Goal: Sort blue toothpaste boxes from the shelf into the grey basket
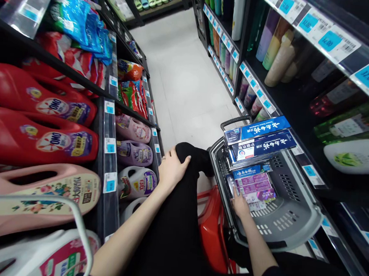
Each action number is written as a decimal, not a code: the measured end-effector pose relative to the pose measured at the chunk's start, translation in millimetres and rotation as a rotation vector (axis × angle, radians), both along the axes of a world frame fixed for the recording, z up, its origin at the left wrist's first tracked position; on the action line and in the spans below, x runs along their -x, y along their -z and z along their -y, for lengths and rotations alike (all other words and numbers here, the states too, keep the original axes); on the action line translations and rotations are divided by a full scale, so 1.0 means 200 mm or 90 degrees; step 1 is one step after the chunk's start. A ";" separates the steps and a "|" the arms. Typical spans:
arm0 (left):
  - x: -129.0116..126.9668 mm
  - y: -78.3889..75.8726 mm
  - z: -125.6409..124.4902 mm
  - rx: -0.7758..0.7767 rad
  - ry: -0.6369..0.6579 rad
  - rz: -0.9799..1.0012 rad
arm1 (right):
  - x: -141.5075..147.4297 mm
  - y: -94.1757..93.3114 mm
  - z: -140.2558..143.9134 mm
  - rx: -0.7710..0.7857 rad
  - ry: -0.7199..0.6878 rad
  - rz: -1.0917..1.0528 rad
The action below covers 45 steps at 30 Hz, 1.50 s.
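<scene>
My left hand (172, 167) rests on my bent knee, its fingers apart and nothing in it. Down inside the grey shopping basket (304, 218), my right hand (240, 203) has its fingers at the near left end of a toothpaste box (253, 183) with purple and blue print, and appears to grip it; part of the fingers is hard to make out. More purple toothpaste boxes lie there in a flat group. Behind them, a stack of blue toothpaste boxes (259, 144) leans across the basket's far end, rising above its rim.
Left shelves hold red detergent bottles (43, 140), a pink detergent bottle (40, 193) and bagged detergent (79, 23). Bottles (281, 58) line the right shelves (314, 162). A red plastic object (214, 227) stands beside the basket. Ahead runs the pale aisle floor (182, 79), with slippers (151, 0) beyond.
</scene>
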<state>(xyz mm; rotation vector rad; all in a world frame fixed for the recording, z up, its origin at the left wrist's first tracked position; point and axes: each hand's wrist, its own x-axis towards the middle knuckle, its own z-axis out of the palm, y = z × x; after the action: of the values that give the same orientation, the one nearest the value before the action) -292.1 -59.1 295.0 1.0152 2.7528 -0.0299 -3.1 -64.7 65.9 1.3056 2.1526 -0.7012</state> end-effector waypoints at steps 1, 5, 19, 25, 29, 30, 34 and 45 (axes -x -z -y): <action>0.00 0.00 0.00 0.000 0.000 0.001 | -0.02 0.03 0.02 0.027 0.003 -0.009; 0.01 0.00 0.00 0.008 -0.005 0.003 | -0.11 0.17 0.08 0.090 0.042 -0.055; -0.01 -0.02 -0.02 0.029 -0.006 0.001 | -0.11 0.20 0.09 0.083 0.111 0.072; -0.02 -0.01 -0.03 0.025 0.004 -0.002 | -0.15 0.22 0.07 0.097 0.109 -0.006; -0.02 -0.01 -0.03 0.027 0.008 -0.009 | -0.06 0.23 -0.04 0.095 0.066 -0.120; -0.02 0.00 -0.03 0.030 0.008 -0.009 | -0.03 0.24 -0.07 0.094 0.057 -0.138; -0.01 0.00 -0.03 0.027 0.009 -0.012 | 0.07 0.27 -0.16 0.095 0.026 -0.155; -0.02 0.00 -0.05 0.041 0.006 -0.020 | 0.07 0.26 -0.09 -0.021 -0.046 -0.105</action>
<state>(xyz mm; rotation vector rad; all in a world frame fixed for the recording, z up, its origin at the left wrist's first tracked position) -288.0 -49.9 295.7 1.0190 2.7555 -0.1367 -17.4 -46.1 14.0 1.2167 2.3399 -0.7700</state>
